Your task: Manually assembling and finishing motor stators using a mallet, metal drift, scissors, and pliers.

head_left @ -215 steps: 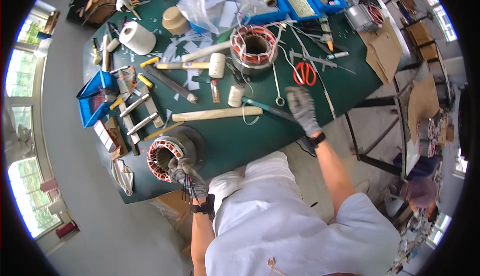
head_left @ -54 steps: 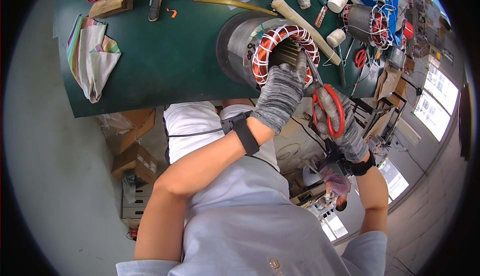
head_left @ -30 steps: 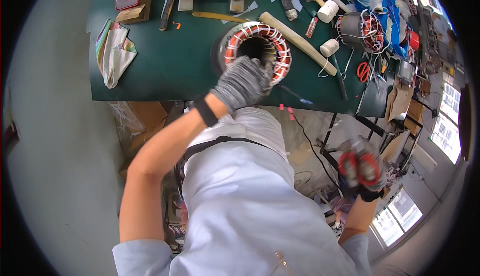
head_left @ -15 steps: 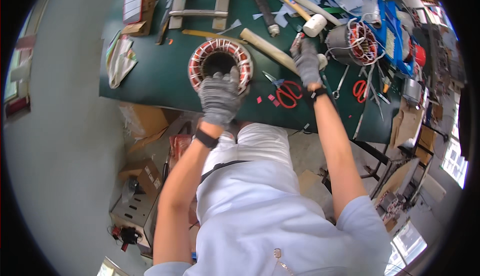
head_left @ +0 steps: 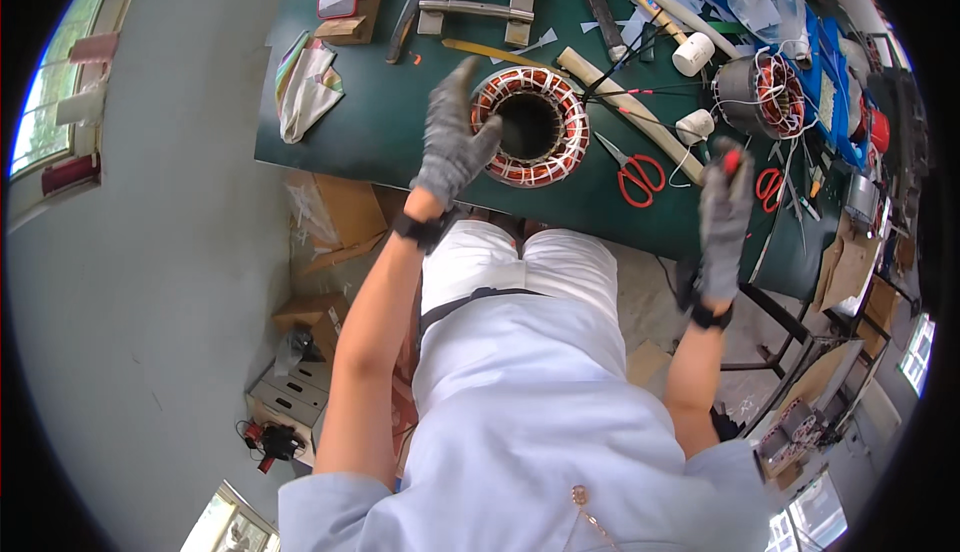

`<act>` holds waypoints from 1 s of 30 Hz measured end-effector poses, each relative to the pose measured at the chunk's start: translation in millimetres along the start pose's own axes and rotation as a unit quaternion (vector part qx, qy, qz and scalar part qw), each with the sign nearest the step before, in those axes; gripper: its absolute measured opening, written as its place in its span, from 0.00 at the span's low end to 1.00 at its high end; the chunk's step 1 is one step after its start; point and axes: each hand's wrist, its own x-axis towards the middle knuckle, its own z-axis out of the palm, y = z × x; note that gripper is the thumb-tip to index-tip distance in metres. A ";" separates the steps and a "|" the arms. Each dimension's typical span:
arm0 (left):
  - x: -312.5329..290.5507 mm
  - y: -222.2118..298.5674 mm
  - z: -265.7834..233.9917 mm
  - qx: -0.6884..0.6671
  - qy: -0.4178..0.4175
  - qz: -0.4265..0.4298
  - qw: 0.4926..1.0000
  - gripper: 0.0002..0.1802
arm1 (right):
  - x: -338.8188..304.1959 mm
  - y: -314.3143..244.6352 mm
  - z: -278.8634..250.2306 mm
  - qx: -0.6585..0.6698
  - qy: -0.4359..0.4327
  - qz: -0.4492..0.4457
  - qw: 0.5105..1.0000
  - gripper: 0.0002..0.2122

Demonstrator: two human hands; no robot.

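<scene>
Fingers (head_left: 457,87) of the left hand (head_left: 448,142) are up and straight, thumb spread away from them, right beside the wound stator (head_left: 573,129)!
It's on the green table (head_left: 375,142), open bore facing up at the camera, long axis upright, and dark leads (head_left: 640,91) run off its right side over a wooden stick (head_left: 650,130). Red-handled scissors (head_left: 625,162) lie just to its right. Farther right, it's the right hand (head_left: 722,217), a small red thing (head_left: 732,161) at its fingertips; blurred, so I can't tell whether they're pinching it. Beyond, a blue tray (head_left: 812,80) with pale contents, too small to name.
</scene>
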 end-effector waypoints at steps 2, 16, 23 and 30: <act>9.1 -11.7 8.0 -0.151 -0.101 -0.024 0.983 0.36 | -39.7 -39.5 35.1 -0.020 -0.015 -0.091 0.996 0.13; -8.6 -8.9 29.5 -0.202 0.013 -0.032 0.979 0.35 | -10.1 -51.1 175.1 -0.432 -0.029 -0.239 0.869 0.20; -9.4 -6.3 30.7 -0.216 0.046 -0.027 0.975 0.32 | 2.3 -85.2 166.6 -0.465 -0.191 -0.106 0.858 0.22; -10.7 -11.8 31.7 -0.174 0.029 -0.002 0.984 0.31 | 4.3 -56.4 177.5 -0.495 -0.042 -0.215 0.841 0.23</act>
